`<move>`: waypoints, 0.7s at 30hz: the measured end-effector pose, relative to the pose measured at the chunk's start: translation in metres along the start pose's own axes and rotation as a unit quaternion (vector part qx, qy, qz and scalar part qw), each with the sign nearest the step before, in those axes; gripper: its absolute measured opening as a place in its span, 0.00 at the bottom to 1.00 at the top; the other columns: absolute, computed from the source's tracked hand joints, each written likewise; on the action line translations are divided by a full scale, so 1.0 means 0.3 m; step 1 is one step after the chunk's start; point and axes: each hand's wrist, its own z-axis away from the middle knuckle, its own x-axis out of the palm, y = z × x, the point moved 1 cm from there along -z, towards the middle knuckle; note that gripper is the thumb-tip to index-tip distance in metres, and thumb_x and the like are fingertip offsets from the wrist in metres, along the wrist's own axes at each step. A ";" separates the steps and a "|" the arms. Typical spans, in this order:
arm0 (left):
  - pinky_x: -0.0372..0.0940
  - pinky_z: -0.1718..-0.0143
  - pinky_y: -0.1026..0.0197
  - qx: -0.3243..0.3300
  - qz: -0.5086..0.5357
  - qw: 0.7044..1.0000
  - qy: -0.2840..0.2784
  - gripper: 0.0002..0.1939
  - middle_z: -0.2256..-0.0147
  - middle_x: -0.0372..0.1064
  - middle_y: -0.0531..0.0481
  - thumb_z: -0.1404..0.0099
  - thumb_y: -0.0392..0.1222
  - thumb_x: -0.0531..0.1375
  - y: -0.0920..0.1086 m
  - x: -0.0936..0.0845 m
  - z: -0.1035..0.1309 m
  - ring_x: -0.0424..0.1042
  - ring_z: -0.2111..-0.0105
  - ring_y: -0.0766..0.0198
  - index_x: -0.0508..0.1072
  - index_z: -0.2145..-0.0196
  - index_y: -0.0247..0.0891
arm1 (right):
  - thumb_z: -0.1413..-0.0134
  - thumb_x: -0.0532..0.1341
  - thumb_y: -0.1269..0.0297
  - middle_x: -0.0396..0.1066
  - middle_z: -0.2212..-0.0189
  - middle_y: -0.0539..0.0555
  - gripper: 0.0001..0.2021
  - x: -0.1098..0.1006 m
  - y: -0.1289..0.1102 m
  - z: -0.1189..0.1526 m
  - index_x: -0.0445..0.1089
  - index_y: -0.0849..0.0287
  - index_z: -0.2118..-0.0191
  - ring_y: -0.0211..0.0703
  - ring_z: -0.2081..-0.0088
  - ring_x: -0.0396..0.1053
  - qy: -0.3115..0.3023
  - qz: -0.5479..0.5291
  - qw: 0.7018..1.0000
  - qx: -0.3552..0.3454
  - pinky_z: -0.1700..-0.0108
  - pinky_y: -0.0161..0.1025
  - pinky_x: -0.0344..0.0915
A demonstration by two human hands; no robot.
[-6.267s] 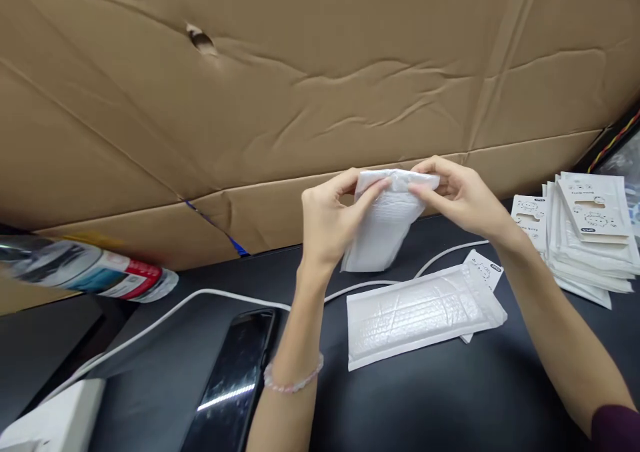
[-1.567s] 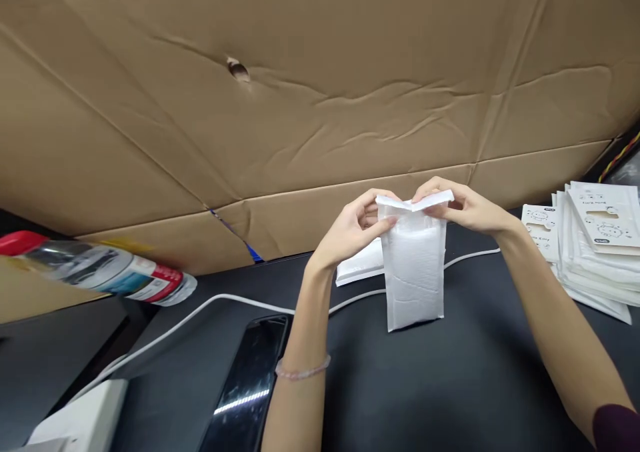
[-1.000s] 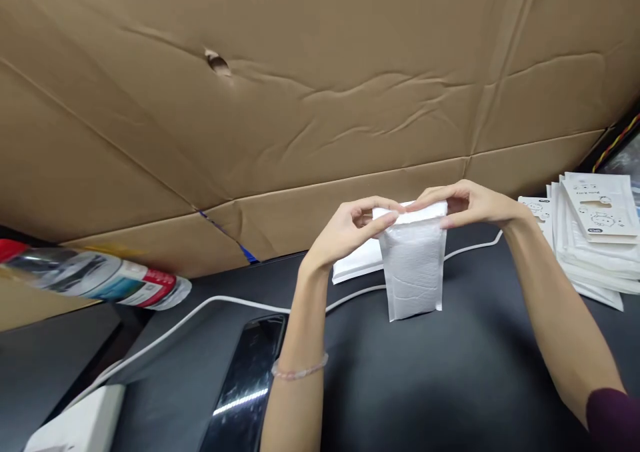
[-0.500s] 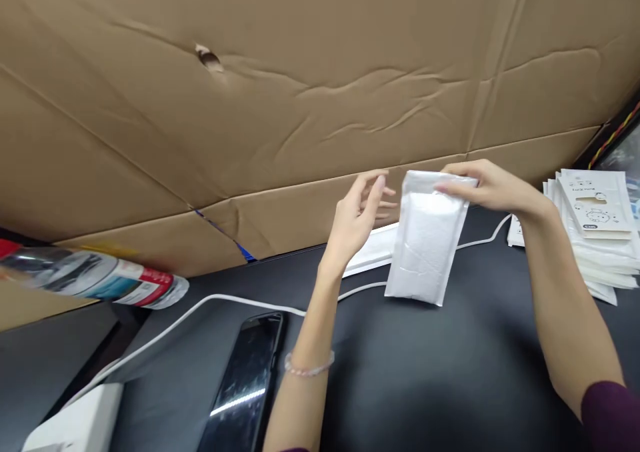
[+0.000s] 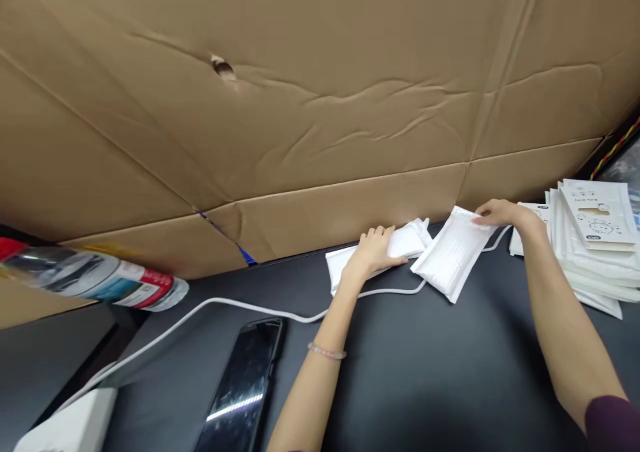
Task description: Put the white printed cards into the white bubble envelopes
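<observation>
My left hand (image 5: 373,251) lies over a flat white packet (image 5: 407,240) near the cardboard wall, its fingers on the far edge and its thumb stretched to the right. Another white piece (image 5: 337,265) shows left of that hand; whether the two are one stack, I cannot tell. Between thumb and fingers, my right hand (image 5: 493,213) pinches the upper right corner of a padded white packet (image 5: 453,255). This packet is tilted, with its lower end close to the black table.
A white cable (image 5: 215,300) crosses the table (image 5: 420,379) behind a black phone (image 5: 245,379). At the left are a bottle (image 5: 115,282) and a white box (image 5: 75,422). Stacked white packages (image 5: 595,239) stand at the right, before the cardboard wall (image 5: 350,139).
My left hand has moved forward and down onto the flat white packet. The padded packet in my right hand has come down and tilted, its top now leaning right.
</observation>
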 end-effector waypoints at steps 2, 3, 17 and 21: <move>0.60 0.46 0.44 -0.005 0.002 1.000 0.006 0.40 0.45 0.64 0.33 0.46 0.53 0.66 -0.008 -0.023 0.005 0.65 0.46 0.38 0.62 0.39 0.35 | 0.61 0.71 0.55 0.70 0.85 0.55 0.13 -0.010 -0.041 -0.006 0.72 0.57 0.82 0.40 0.83 0.63 -0.026 0.033 0.999 0.034 0.79 0.40 0.60; 0.62 0.47 0.46 -0.008 0.007 1.000 0.013 0.39 0.46 0.64 0.34 0.45 0.53 0.66 -0.011 -0.038 0.009 0.67 0.47 0.40 0.62 0.40 0.36 | 0.57 0.69 0.54 0.73 0.80 0.57 0.12 -0.022 -0.078 -0.004 0.74 0.57 0.79 0.43 0.80 0.67 -0.029 0.042 0.998 0.046 0.76 0.41 0.62; 0.61 0.46 0.49 0.158 0.052 0.973 0.163 0.38 0.42 0.64 0.41 0.43 0.51 0.68 0.069 -0.140 0.042 0.65 0.45 0.47 0.59 0.39 0.40 | 0.59 0.55 0.76 0.65 0.72 0.57 0.08 0.161 -0.428 -0.034 0.68 0.60 0.80 0.44 0.67 0.60 -0.012 0.132 0.985 -0.112 0.65 0.39 0.58; 0.60 0.45 0.49 0.141 0.000 0.975 0.170 0.42 0.44 0.64 0.41 0.43 0.48 0.68 0.052 -0.136 0.036 0.65 0.46 0.48 0.54 0.36 0.41 | 0.59 0.55 0.75 0.62 0.79 0.50 0.06 0.186 -0.442 -0.034 0.60 0.61 0.81 0.34 0.76 0.55 -0.098 0.083 0.991 -0.026 0.71 0.35 0.50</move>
